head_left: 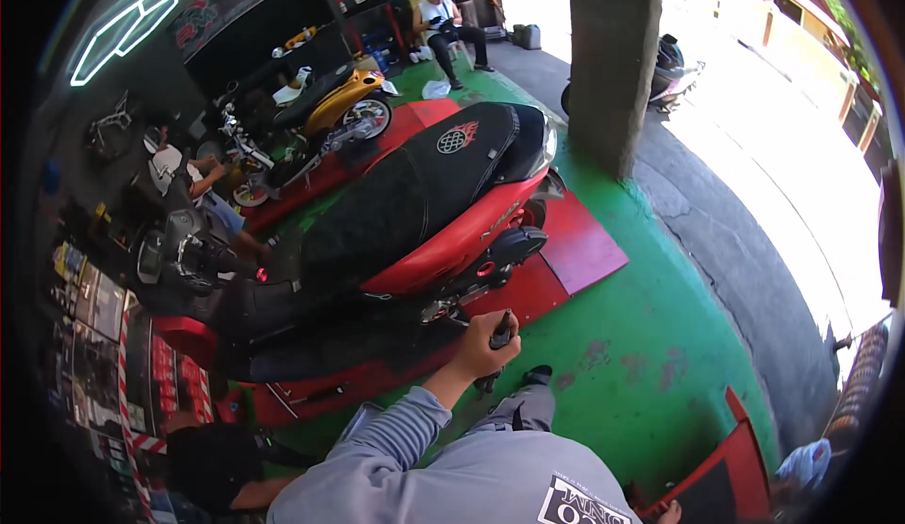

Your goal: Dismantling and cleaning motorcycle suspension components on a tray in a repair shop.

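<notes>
My left hand (492, 345) is closed around a dark, upright tool (501, 331), held beside the low side of a red scooter (462, 232) with a black seat (405, 185). The tool's lower part is partly hidden by my fingers and wrist. The scooter stands on a red platform (594, 251), with its handlebar at the left and its tail toward the pillar. At the bottom right edge my right hand (668, 511) shows only a few fingers, near a red and black panel (707, 463); whether it holds anything I cannot tell.
A co-worker in black (207, 467) is low at bottom left, another person (198, 175) is behind the scooter, and a third (443, 34) sits at the back. A yellow motorbike (339, 100), concrete pillar (608, 72), display shelves (94, 354) and sunlit street (754, 147) surround the green floor (650, 326).
</notes>
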The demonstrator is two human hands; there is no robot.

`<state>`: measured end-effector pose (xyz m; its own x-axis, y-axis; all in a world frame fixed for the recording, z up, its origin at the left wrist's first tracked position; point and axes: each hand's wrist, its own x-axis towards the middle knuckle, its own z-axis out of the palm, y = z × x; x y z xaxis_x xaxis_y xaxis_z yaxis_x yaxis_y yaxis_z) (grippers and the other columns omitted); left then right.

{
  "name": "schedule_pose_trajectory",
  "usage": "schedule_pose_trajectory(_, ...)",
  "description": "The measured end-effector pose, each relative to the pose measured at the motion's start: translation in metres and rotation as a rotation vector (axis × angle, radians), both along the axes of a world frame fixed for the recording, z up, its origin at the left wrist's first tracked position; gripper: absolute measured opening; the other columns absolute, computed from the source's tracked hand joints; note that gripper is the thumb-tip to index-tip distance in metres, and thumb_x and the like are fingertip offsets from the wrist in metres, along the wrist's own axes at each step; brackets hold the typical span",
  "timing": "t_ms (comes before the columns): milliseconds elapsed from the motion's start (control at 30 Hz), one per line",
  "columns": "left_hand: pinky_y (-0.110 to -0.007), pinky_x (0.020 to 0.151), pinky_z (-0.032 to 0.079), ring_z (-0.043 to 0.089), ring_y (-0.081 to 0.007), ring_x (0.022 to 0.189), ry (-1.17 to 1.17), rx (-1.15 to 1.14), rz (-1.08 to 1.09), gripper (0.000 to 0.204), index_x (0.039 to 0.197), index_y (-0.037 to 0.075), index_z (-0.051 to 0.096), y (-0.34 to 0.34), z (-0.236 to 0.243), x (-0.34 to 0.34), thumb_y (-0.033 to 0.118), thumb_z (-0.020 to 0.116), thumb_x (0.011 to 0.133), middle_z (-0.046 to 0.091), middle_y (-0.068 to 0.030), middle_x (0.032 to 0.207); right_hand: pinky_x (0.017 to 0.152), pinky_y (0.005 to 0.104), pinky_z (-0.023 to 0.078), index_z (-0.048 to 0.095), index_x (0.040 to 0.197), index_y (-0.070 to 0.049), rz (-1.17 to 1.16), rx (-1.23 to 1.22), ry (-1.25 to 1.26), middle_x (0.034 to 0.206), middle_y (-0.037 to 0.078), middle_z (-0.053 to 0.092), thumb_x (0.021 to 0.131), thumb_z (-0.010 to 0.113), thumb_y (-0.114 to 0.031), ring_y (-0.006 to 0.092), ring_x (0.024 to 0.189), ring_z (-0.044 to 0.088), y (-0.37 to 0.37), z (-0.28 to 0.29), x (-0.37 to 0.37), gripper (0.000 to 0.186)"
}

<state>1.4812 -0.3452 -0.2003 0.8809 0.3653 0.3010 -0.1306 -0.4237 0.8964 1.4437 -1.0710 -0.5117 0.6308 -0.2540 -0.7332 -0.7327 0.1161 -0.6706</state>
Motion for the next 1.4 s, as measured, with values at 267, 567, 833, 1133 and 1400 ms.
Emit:
schedule_pose_trajectory(267, -0.030, 0.059, 0.044, 0.056, -0.0149, 0.060, 0.219, 0.008, 0.138, 0.015, 0.077, 0.004, 0.056, 0.020, -0.074, 0.129, 0.013, 0.067, 0.075, 0.056, -0.0056, 0.065, 0.085, 0.0423, 0.051, 0.057, 0.122, -0.002, 0.765, -0.804, -0.374, 0.120, 0.022, 0.061, 0.096, 0.049, -0.015, 0.0357, 0.099, 0.060, 0.072, 0.068, 0.268, 0.031)
schedule_pose_trajectory(567, -0.036, 0.060, 0.046, 0.061, -0.0220, 0.063, 0.406, -0.023, 0.240, 0.027, 0.082, 0.002, 0.059, 0.027, -0.088, 0.334, 0.025, 0.070, 0.073, 0.060, -0.0105, 0.067, 0.087, 0.0434, 0.050, 0.053, 0.128, -0.004, 0.753, -0.604, -0.254, 0.122, 0.022, 0.060, 0.097, 0.049, -0.020, 0.0348, 0.102, 0.060, 0.115, 0.090, 0.499, 0.035)
schedule_pose_trajectory(833, -0.041, 0.064, 0.049, 0.065, -0.0303, 0.070, 0.603, 0.040, 0.422, 0.038, 0.090, 0.000, 0.065, 0.045, -0.147, 0.470, 0.034, 0.071, 0.073, 0.065, -0.0152, 0.074, 0.088, 0.0443, 0.049, 0.049, 0.133, -0.006, 0.721, -0.418, -0.170, 0.124, 0.021, 0.060, 0.098, 0.049, -0.023, 0.0339, 0.105, 0.060, 0.164, 0.079, 0.727, 0.039)
schedule_pose_trajectory(1133, -0.045, 0.074, 0.053, 0.067, -0.0367, 0.082, 0.869, -0.057, 0.726, 0.045, 0.088, 0.001, 0.066, 0.016, -0.190, 0.552, 0.043, 0.072, 0.074, 0.069, -0.0206, 0.085, 0.090, 0.0453, 0.048, 0.045, 0.139, -0.007, 0.694, -0.263, -0.024, 0.126, 0.020, 0.060, 0.099, 0.049, -0.027, 0.0330, 0.108, 0.060, 0.199, 0.107, 0.962, 0.045)
schedule_pose_trajectory(1400, -0.046, 0.064, 0.048, 0.066, -0.0364, 0.070, 0.849, -0.191, 1.003, 0.037, 0.071, 0.003, 0.063, -0.003, -0.245, 0.584, 0.039, 0.071, 0.074, 0.064, -0.0174, 0.067, 0.083, 0.0427, 0.050, 0.041, 0.143, -0.010, 0.850, -0.215, -0.142, 0.124, 0.017, 0.062, 0.099, 0.050, -0.039, 0.0285, 0.104, 0.062, 0.310, 0.129, 1.137, 0.053)
